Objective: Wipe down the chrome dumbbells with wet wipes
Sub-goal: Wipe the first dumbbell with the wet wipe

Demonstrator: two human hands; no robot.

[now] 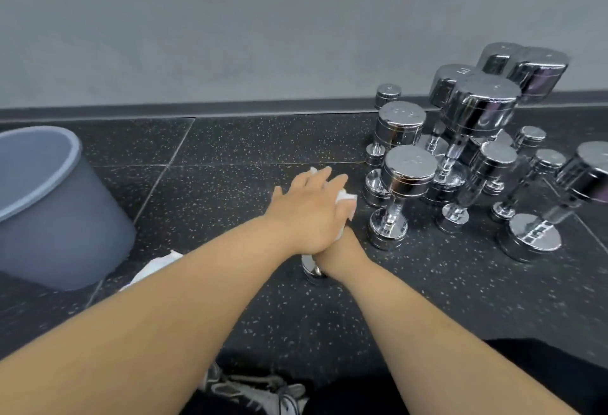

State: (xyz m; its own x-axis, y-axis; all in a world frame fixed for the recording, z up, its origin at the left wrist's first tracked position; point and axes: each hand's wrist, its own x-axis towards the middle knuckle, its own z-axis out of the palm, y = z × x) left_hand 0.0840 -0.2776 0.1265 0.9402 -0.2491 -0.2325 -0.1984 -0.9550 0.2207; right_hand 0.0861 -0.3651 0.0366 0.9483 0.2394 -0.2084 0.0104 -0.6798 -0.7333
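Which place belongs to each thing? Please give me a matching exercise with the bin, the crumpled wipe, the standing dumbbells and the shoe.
Things: 1 grey bin; 2 crumpled wipe; 3 standing dumbbells; 4 shoe.
Places: A bottom edge of the view; B far left; C under the left hand; D right, by the wall.
Pairs: 1-B; 2-C; 3-D; 4-A.

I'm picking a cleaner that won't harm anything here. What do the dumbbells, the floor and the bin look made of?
Dumbbells: metal, mirror chrome finish, shown by sharp reflections. Floor: probably rubber tile, matte black with pale flecks and seams. Bin: likely plastic, smooth matte grey-blue with a moulded rim.
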